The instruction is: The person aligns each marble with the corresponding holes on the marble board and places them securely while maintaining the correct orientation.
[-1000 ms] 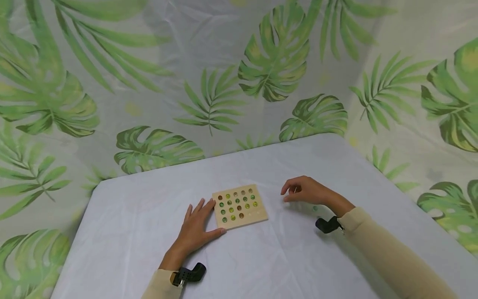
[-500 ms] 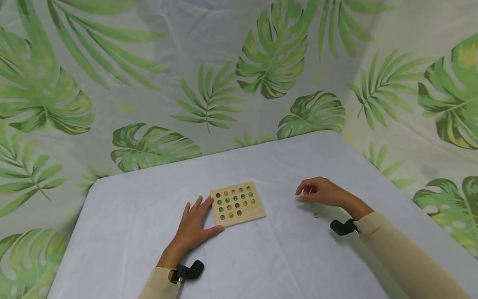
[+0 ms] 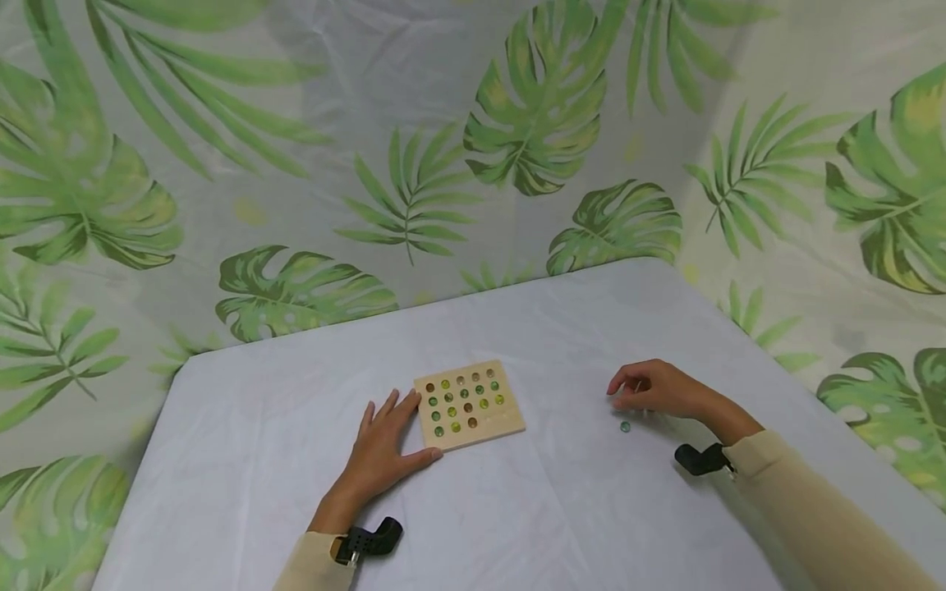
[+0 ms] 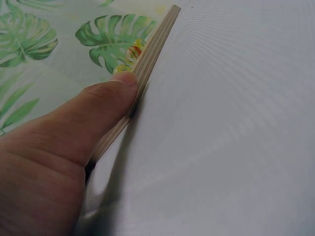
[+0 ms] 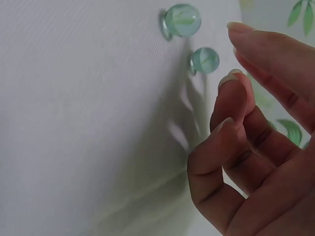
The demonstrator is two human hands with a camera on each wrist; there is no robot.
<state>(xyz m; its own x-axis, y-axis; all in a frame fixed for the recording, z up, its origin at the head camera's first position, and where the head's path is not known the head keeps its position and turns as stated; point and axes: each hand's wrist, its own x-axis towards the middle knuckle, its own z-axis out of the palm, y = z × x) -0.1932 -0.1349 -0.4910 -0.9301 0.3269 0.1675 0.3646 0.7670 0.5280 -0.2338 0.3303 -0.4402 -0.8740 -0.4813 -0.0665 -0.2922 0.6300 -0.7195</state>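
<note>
A flat wooden board [image 3: 510,423] with rows of round hollows lies on the white table. Green, yellow, brownish and clear glass marbles fill most hollows. My left hand [image 3: 378,450] rests at its left side, fingers fairly straight and spread, with the thumb [image 4: 110,96] against the board's edge in the left wrist view. To the right, my right hand [image 3: 658,386] hovers low over the cloth, fingers bent loosely and nothing between thumb and index finger. Just ahead of its fingertips in the right wrist view are two pale green marbles [image 5: 183,20]; the head view plainly shows one marble [image 3: 625,427].
White cloth covers the table [image 3: 510,509]. Behind it and to the right hang leaf-patterned curtains [image 3: 414,205]. A small black camera [image 3: 369,539] is strapped to the left wrist, and another camera [image 3: 700,460] to the right wrist.
My right hand has moved rightward, away from the board, and come down close to the loose marbles. My left hand stays at the board's side. The head view has shifted slightly.
</note>
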